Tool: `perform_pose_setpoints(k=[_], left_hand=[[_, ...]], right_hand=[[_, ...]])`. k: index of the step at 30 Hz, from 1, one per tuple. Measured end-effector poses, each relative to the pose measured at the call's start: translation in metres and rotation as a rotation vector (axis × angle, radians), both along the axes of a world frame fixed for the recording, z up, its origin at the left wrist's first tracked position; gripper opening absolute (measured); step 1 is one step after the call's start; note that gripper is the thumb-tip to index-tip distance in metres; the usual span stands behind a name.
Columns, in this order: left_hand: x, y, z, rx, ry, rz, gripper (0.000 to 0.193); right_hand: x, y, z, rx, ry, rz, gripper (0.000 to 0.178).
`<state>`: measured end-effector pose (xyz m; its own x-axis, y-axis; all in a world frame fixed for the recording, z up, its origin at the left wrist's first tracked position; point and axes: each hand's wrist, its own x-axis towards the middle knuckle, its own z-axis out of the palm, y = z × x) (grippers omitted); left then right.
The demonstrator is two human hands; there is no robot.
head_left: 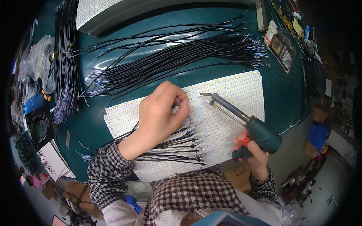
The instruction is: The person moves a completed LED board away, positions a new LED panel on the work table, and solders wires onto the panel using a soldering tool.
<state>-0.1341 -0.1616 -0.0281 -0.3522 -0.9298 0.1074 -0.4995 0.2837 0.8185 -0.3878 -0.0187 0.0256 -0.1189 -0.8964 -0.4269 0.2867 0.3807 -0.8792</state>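
Observation:
My right hand (257, 155) is wrapped round the handle of a dark green soldering gun (268, 135) with a red trigger. Its metal tip points left, above a white LED panel (237, 109) covered in rows of small yellowish dots. Over the panel's middle, my left hand (160, 111) pinches a thin black cable (176, 104), much of it hidden by the fingers. Below that hand, several black cables (177, 152) lie side by side across the panel, their ends along a line near its middle. Another panel edge shows beneath the upper one.
A large bundle of black cables (169, 56) with stripped blue and white ends lies beyond the panel. A second bundle (68, 56) hangs along the left. At right rests a grimy tray (281, 47). A stack of panels (109, 13) stands at the back; plastic bags (39, 60) lie far left.

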Motion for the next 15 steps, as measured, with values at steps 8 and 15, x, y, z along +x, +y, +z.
perform_pose_setpoints(k=[8,15], left_hand=[[0.003,0.001,-0.004,-0.051,0.051,-0.044,0.014],[0.003,-0.001,-0.005,-0.099,0.006,-0.071,0.015]], right_hand=[[-0.001,0.005,0.000,-0.008,0.074,0.134,0.039],[0.009,0.006,0.003,0.073,0.234,0.077,0.050]])
